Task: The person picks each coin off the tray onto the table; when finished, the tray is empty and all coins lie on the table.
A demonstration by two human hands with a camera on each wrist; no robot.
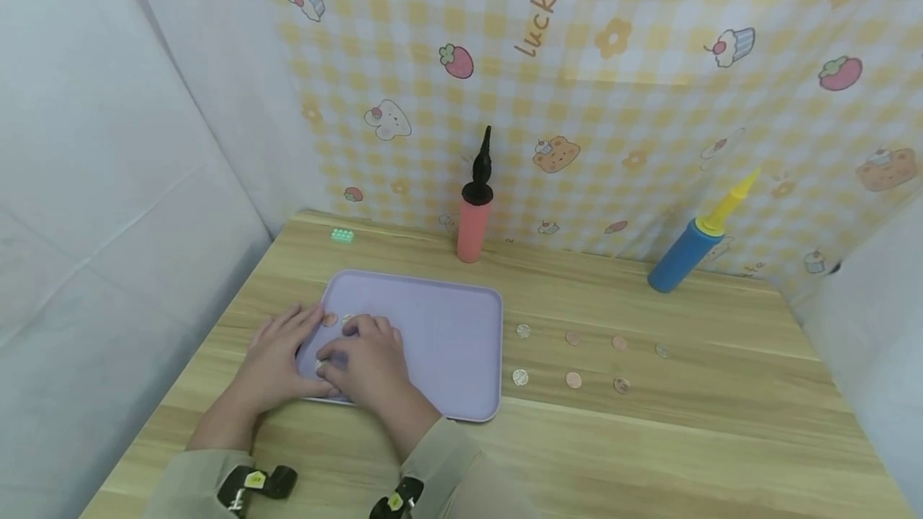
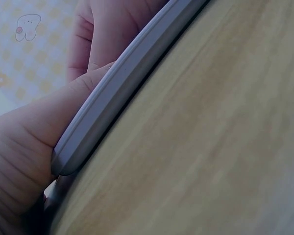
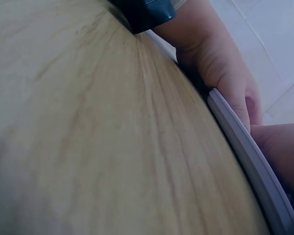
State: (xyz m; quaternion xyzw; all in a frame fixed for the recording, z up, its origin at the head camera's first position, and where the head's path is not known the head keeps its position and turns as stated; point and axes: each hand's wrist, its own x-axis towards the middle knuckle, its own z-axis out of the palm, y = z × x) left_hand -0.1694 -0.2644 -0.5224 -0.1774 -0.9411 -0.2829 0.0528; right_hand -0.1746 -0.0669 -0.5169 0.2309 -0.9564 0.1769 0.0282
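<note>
Plain, greyish-khaki sleeves cover the forearms at the bottom of the head view: the left sleeve (image 1: 189,484) at lower left behind the bare left hand (image 1: 277,359), the right sleeve (image 1: 454,455) near bottom centre behind the bare right hand (image 1: 371,360). Each carries a black wrist device, the left device (image 1: 232,488) with a stubby rounded lobe (image 1: 281,482), the right device (image 1: 411,490) cropped by the frame, both marked with a small yellow patch (image 1: 255,480). At the top of the right wrist view, a smooth blue-black casing (image 3: 144,17) meets a pale cuff edge (image 3: 178,3).

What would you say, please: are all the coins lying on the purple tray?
No, the head view shows several coins on the wooden table, right of the purple tray.
</note>
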